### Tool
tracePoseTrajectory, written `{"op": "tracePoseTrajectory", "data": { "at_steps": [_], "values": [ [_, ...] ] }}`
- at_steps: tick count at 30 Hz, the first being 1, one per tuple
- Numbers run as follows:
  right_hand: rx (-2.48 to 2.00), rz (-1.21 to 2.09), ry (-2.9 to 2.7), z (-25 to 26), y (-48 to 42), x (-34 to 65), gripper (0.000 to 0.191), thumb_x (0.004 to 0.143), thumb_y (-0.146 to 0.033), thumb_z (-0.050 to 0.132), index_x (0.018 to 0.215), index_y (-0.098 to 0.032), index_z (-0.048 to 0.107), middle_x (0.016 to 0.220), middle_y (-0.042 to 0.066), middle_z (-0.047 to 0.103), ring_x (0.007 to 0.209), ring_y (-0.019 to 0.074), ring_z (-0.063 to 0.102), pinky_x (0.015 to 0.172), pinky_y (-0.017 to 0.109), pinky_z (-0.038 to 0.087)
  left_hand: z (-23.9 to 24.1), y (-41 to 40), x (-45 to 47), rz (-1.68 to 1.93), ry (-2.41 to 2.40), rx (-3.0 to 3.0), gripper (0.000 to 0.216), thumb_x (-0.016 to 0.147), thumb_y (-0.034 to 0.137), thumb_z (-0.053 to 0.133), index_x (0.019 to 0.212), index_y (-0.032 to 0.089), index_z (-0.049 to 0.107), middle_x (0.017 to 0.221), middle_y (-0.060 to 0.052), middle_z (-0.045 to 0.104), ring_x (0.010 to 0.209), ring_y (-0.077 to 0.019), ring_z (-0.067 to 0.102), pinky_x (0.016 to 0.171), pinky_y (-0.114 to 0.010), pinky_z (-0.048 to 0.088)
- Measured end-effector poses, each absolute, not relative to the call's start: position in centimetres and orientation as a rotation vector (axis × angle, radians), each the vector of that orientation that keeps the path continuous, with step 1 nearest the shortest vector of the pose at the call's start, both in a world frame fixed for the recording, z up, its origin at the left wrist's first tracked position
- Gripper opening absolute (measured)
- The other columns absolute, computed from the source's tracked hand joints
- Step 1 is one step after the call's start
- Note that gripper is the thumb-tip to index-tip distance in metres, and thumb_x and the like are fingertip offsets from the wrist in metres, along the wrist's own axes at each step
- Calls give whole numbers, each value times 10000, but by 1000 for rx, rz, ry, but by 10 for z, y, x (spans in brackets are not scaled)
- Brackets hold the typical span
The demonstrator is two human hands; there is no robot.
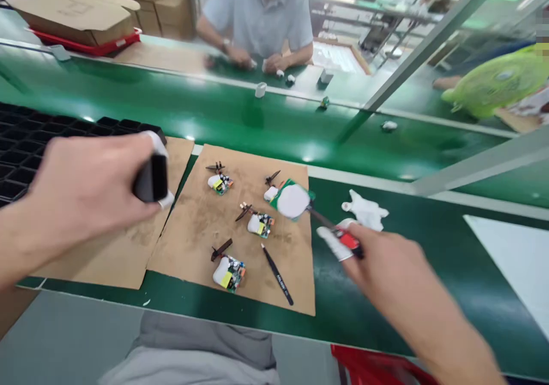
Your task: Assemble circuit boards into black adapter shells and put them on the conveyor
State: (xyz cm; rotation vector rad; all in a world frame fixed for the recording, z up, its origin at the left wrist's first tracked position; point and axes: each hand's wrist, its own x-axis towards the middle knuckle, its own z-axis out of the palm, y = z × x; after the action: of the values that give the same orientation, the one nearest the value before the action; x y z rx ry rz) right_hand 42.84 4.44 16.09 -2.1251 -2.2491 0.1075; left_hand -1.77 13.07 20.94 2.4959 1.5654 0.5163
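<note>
The left hand [92,176] wraps its grip round a black block [151,178] above the left cardboard sheet [109,259]. The right hand [380,253] slants inward, grip closed on a red-handled tool [348,241], its white disc [293,201] near the right cardboard sheet's [184,247] far right corner.

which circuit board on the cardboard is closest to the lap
The frontmost board, left of the black tweezers; the others all lie farther back on the cardboard.

L grip [92,182] & R grip [386,265]: wht finger cots [334,243] — bare forearms [441,322] — gry clothes [206,345] @ lap.
</note>
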Motion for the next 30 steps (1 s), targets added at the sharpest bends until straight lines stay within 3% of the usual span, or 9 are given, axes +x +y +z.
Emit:
{"op": "tracePoseTrajectory", "data": {
  "at_steps": [4,11,18,21,25,30],
  "values": [
    [-2131,173,-2328,159,38,392,228,979,-206,589,767,-275,540,604,12,637,520,229,598,575,329,281,183,110,-5,397,1703,2639,165,741,283,645,815,266,498,728,6,663,622,-219,592,579,-312,259],
    [-2198,263,-2198,147,26,382,268,1025,-219,569,780,-289,483,628,-2,639,568,241,600,582,318,289,150,96,5,322,1555,2616,166,778,322,623,824,277,470,734,-9,671,619,-241,613,567,-311,281],
    [-2216,299,-2166,142,33,379,270,1096,-322,540,830,-275,542,754,22,724,655,246,653,617,318,312,145,102,2,385,1498,2608,152,814,323,629,859,277,491,753,-6,671,647,-240,623,580,-318,327],
    [-2096,179,-2207,122,39,385,269,1097,-357,570,845,-263,580,800,30,736,648,232,653,610,318,315,127,110,12,419,1410,2516,149,851,333,659,906,268,537,827,-18,717,724,-243,686,631,-333,444],
    [-1887,-220,-2197,87,45,398,292,1097,-341,593,819,-258,561,763,39,704,661,229,657,622,324,349,79,121,30,700,1348,2348,284,900,429,725,1070,259,573,978,-55,755,852,-278,768,778,-407,619],
    [-1797,-425,-2100,63,47,416,460,1157,-495,528,754,-282,465,697,11,646,585,199,594,589,317,353,39,126,36,920,1292,2286,394,921,514,778,1155,259,591,1057,-61,762,921,-299,797,845,-448,680]
  ]
}}
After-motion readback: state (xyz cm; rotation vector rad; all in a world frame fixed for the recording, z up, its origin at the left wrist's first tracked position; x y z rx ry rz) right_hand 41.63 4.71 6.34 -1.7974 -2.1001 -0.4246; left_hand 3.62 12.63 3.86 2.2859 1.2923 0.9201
